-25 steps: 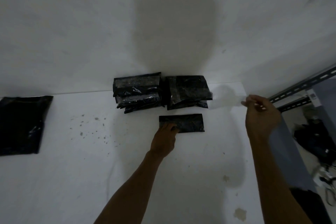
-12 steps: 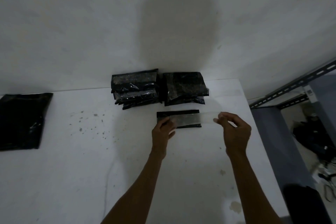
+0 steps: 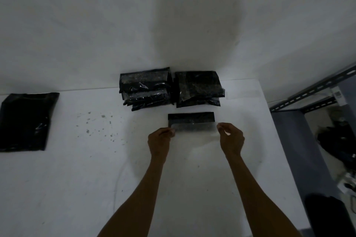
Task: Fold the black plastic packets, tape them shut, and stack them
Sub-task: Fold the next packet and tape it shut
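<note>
On the white table point(image 3: 77, 179), two stacks of taped black packets point(image 3: 146, 88) point(image 3: 199, 88) sit against the wall behind the folded packet point(image 3: 190, 117), and a flat black bag point(image 3: 25, 121) lies far left. The left hand point(image 3: 159, 140) and right hand point(image 3: 231, 138), arms reaching forward, each pinch one end of a clear tape strip point(image 3: 194, 127) stretched over the folded packet's near edge.

The flat black bag point(image 3: 27, 121) runs off the left edge; dark floor clutter point(image 3: 336, 140) is too dim to identify.
</note>
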Demonstrator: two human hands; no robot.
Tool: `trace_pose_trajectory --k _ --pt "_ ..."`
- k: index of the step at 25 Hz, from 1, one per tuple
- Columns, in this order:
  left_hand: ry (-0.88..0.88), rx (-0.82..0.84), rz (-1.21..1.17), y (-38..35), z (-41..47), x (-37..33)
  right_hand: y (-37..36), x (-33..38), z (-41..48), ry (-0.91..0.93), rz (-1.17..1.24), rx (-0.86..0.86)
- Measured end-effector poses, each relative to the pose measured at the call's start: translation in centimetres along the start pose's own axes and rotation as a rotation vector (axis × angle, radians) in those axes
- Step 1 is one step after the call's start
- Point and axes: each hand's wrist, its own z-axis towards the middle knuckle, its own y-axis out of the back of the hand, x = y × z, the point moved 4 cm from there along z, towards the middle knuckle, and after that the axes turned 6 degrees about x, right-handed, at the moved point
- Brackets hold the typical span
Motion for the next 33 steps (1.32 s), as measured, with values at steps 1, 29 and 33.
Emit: trace_pose_trajectory --k 1,29,33 --pt "-0.002 -0.022 0.059 0.1 0.2 0.2 -0.6 -0.6 0.2 -0.016 -0.027 0.008" --pt "-0.261 -0.187 0.645 0.3 1.0 -1.0 -2.5 -3.0 2.7 0.075 -0.144 0.041" --pt "-0.734 0.038 0.805 -2.0 1.0 -2.8 -2.7 0.4 1.9 0.548 -0.251 0.073"
